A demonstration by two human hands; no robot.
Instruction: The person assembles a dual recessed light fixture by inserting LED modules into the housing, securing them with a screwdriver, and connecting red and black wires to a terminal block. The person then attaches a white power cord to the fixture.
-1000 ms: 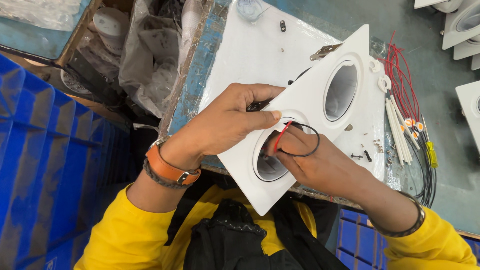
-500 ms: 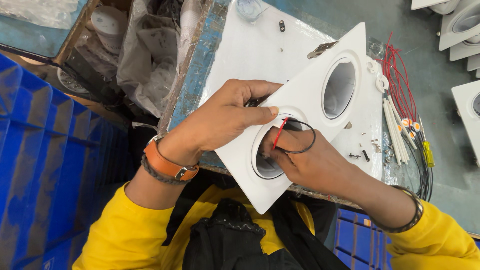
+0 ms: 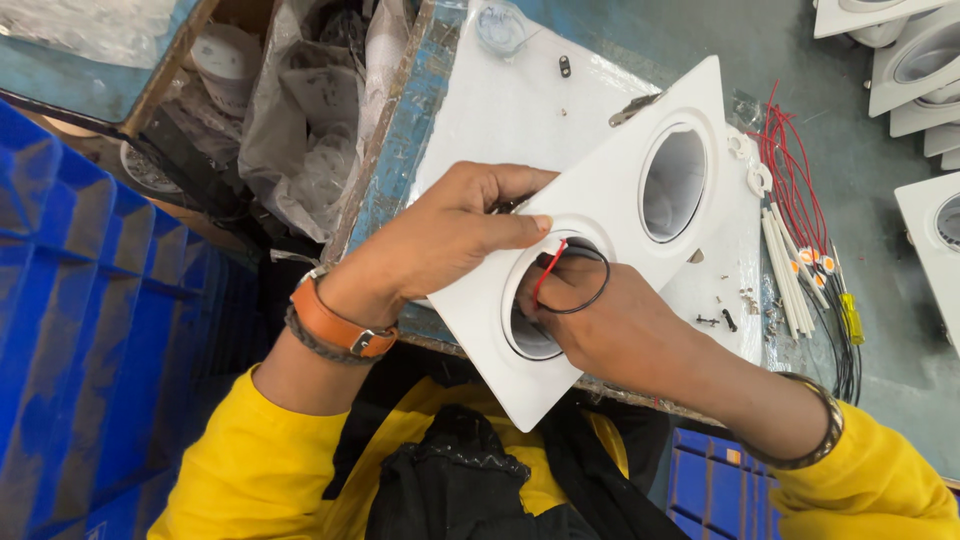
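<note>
A worn desk with a grey-green top and chipped blue edge fills the upper right. At nine o'clock stand stacked blue plastic crates. At eleven o'clock, a cardboard box holds crumpled clear plastic bags. Lighting is even and soft.

Left hand: fingers curled in a grip, thumb stretched flat (wrist bent inward).
Right hand: fingers pinched together, palm down, forearm angled in.

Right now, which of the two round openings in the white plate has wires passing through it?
The opening nearer the person: red and black wires loop through it. The farther opening has none.
</note>
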